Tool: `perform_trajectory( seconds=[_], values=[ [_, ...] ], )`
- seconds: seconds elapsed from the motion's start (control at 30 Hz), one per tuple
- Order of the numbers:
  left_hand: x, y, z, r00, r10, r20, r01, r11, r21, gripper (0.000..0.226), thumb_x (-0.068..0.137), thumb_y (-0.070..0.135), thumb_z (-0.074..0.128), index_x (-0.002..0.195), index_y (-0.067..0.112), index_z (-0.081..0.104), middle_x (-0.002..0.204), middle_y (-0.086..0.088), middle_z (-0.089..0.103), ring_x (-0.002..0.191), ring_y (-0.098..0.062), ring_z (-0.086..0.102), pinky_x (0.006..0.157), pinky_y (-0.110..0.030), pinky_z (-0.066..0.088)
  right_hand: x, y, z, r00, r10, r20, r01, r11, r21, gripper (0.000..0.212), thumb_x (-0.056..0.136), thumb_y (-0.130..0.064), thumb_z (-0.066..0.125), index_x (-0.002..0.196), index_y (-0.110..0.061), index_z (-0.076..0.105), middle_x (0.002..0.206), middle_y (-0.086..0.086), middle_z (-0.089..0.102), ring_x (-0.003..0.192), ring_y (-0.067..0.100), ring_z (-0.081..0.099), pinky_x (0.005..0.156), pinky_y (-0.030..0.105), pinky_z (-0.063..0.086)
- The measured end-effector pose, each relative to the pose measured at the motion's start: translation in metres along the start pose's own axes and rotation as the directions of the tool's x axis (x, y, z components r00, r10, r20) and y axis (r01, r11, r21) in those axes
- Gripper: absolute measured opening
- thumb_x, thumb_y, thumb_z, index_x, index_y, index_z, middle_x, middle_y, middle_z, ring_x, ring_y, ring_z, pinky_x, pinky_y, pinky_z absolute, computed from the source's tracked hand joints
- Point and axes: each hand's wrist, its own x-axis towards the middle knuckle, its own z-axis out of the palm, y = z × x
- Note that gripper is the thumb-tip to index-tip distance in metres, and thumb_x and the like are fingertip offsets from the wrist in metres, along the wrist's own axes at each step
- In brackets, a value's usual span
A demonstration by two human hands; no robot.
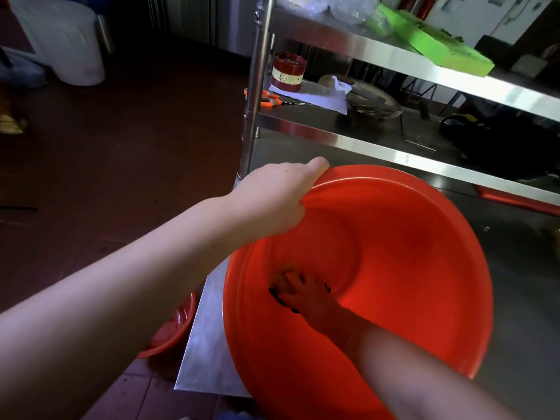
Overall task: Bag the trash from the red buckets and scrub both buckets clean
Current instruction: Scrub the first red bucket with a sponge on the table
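Gripping the rim: left hand [272, 201] is closed over the upper-left lip of the large red bucket [409, 268], thumb on the outside, fingers hooked inside.

Bucket: smooth glossy red plastic, round, wide and shallow like a basin, with a rolled rim. It sits on the steel table [203, 353] near its front corner and looks tipped toward the camera. The inner wall shows a faint darker patch on the right side.

Right hand [303, 294]: down inside the bucket, low on the left wall, with its fingers curled over a scrubbing pad [277, 294]. The pad is mostly covered. Dark ragged edges show around the fingers, plus a yellowish bit at the top.

Second red bucket [172, 331]: same red plastic, on the tiled floor left of the table, partly hidden by the forearm and the table edge.

Table and rack are brushed stainless steel with dull scuffs.

On the middle shelf:
- round red tin [288, 72] with a cream label band, one character legible, "茶"; the rest is too small to read
- orange-handled scissors [268, 98]
- white paper sheet [321, 100]

Top shelf: bright green flat board [424, 37]. Floor, far left: white plastic bin [69, 40].
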Motion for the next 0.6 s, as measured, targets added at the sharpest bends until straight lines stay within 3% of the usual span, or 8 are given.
perform_trajectory(
  seconds=[0.07,0.13,0.23,0.3,0.37,0.4,0.47,0.6],
  values=[
    [-0.003,-0.005,-0.002,1.0,-0.014,0.006,0.014,1.0,0.006,0.045,0.077,0.004,0.047,0.117,0.022,0.036,0.076,0.0,0.054,0.067,-0.025,0.051,0.052,-0.036,0.045,-0.016,0.012,0.004,0.997,-0.02,0.071,0.029,0.99,-0.136,0.026,0.061,-0.05,0.074,0.086,-0.052,0.068,0.111,-0.01,0.053,0.067,0.017,0.062,0.049,0.025,0.045],
    [-0.005,-0.006,-0.002,1.0,-0.015,0.007,0.015,1.0,0.009,0.043,0.077,0.003,0.047,0.114,0.022,0.036,0.076,-0.001,0.054,0.066,-0.026,0.052,0.051,-0.035,0.044,-0.031,0.029,-0.01,0.989,0.013,0.149,0.023,0.971,-0.237,0.03,0.046,-0.06,0.081,0.072,-0.051,0.069,0.097,-0.019,0.066,0.06,0.011,0.062,0.047,0.021,0.043],
    [-0.003,-0.006,0.0,0.998,-0.058,-0.031,0.059,0.998,0.012,0.036,0.077,0.004,0.046,0.108,0.019,0.038,0.074,-0.001,0.053,0.067,-0.028,0.053,0.05,-0.035,0.043,-0.041,0.049,-0.064,0.995,0.095,-0.013,-0.093,0.932,-0.351,0.014,0.056,-0.053,0.074,0.067,-0.044,0.072,0.087,-0.02,0.069,0.066,0.011,0.066,0.061,0.027,0.048],
    [-0.001,-0.012,0.001,0.99,-0.125,-0.069,0.127,0.992,0.02,0.035,0.077,0.004,0.046,0.107,0.018,0.038,0.07,0.003,0.047,0.066,-0.028,0.051,0.046,-0.032,0.035,-0.036,0.058,-0.093,0.992,0.121,0.027,-0.107,0.949,-0.298,0.027,0.069,-0.041,0.076,0.096,-0.039,0.072,0.112,-0.01,0.066,0.1,0.02,0.064,0.08,0.034,0.047],
    [0.002,-0.022,0.001,0.976,-0.195,-0.101,0.197,0.98,0.018,0.038,0.075,0.005,0.047,0.111,0.017,0.039,0.076,0.002,0.049,0.073,-0.031,0.054,0.05,-0.031,0.035,-0.028,0.066,-0.114,0.981,0.184,0.059,-0.172,0.97,-0.171,0.05,0.087,-0.027,0.063,0.134,-0.036,0.046,0.143,0.0,0.04,0.127,0.034,0.041,0.094,0.043,0.041],
    [0.002,-0.029,0.001,0.966,-0.233,-0.108,0.235,0.972,0.006,0.041,0.075,0.004,0.047,0.114,0.016,0.04,0.082,-0.001,0.052,0.078,-0.032,0.056,0.053,-0.032,0.039,-0.026,0.066,-0.128,0.955,0.297,0.021,-0.295,0.954,-0.06,0.058,0.088,-0.022,0.06,0.138,-0.039,0.035,0.146,0.002,0.032,0.124,0.037,0.039,0.095,0.044,0.04],
    [0.004,-0.046,0.003,0.94,-0.323,-0.111,0.322,0.946,-0.026,0.047,0.075,0.004,0.049,0.12,0.014,0.041,0.089,-0.005,0.055,0.081,-0.03,0.056,0.057,-0.033,0.041,-0.033,0.065,-0.156,0.89,0.44,-0.121,-0.416,0.891,0.182,0.059,0.084,-0.01,0.056,0.132,-0.04,0.041,0.142,0.001,0.029,0.114,0.035,0.039,0.092,0.044,0.039],
    [0.003,-0.081,0.004,0.884,-0.45,-0.129,0.454,0.891,0.001,0.05,0.074,0.007,0.053,0.123,0.012,0.045,0.082,-0.003,0.051,0.074,-0.026,0.051,0.057,-0.033,0.041,-0.07,0.051,-0.208,0.772,0.443,-0.457,-0.344,0.895,0.286,0.059,0.076,0.007,0.054,0.118,-0.035,0.061,0.139,-0.002,0.034,0.11,0.027,0.035,0.089,0.039,0.036]
  ],
)
